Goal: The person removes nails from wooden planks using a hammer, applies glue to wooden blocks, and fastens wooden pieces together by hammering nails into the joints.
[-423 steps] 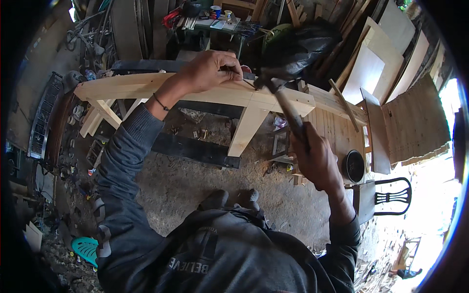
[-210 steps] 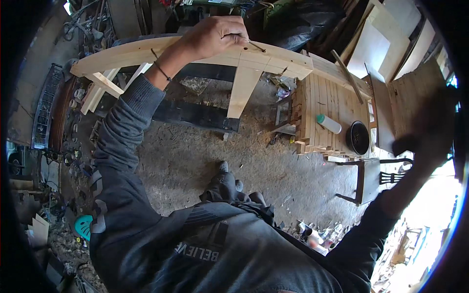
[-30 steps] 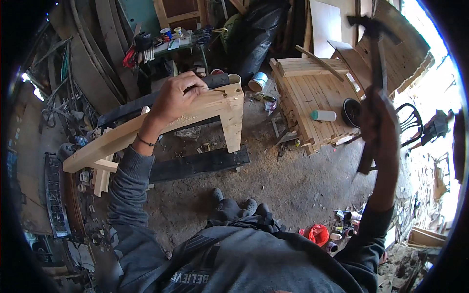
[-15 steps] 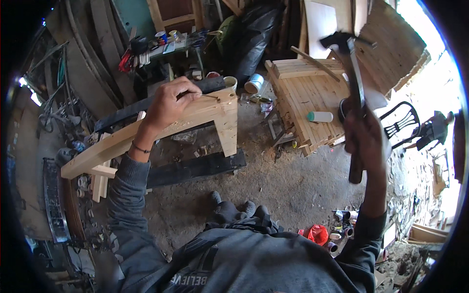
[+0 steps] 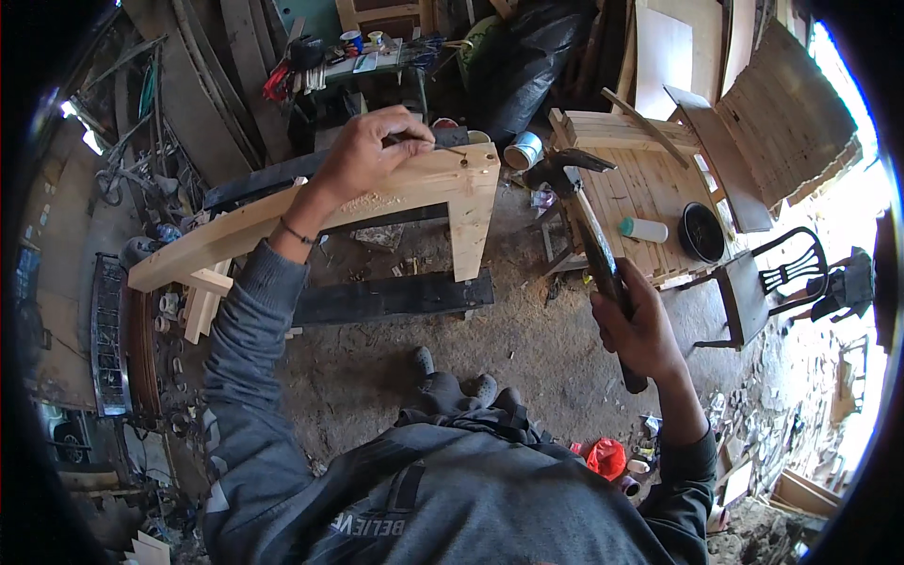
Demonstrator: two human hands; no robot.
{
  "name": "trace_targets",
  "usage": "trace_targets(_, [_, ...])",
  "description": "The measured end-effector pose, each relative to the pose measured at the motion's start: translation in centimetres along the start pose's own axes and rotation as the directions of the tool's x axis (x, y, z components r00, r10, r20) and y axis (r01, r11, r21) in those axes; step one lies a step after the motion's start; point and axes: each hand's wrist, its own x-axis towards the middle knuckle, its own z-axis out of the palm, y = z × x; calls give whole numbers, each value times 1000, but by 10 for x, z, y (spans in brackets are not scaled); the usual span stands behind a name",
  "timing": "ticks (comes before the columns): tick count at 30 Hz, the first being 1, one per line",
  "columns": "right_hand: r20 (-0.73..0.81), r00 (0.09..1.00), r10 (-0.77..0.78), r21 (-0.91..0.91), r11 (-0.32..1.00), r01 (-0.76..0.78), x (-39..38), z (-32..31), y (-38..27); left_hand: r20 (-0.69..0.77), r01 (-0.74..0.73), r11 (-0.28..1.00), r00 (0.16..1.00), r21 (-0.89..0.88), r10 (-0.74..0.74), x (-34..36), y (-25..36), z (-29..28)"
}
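My left hand [image 5: 367, 155] is closed in a pinch above the far right end of a pale wooden frame [image 5: 273, 215]. A thin, dark rod [image 5: 455, 151] sticks out from its fingertips towards a small dark hole in the wood; its exact kind is too small to tell. Two such holes show near that corner, where a short tapered leg [image 5: 468, 240] runs down. Wood shavings [image 5: 372, 201] lie beside the hand. My right hand [image 5: 640, 325] grips the dark handle of a claw hammer [image 5: 591, 226], its head raised to the right of the frame, apart from it.
Dark beams [image 5: 386, 299] lie under the frame. On the right, a slatted wooden stack [image 5: 612, 193] bears a white bottle [image 5: 644, 230] and a black bowl [image 5: 702, 233]. A chair [image 5: 744, 297] stands beyond it. A paint bucket [image 5: 523, 151] and a red plastic bag [image 5: 606, 459] sit on the floor.
The hammer has come down and leftward, closer to the wooden frame. My left hand keeps its pinch at the frame's corner. The whole view has shifted a little.
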Motion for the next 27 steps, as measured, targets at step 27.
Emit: trace_targets(27, [-115, 981, -155, -380, 920, 101, 32, -5, -63, 122, -36, 994, 991, -104, 49, 23, -6, 25])
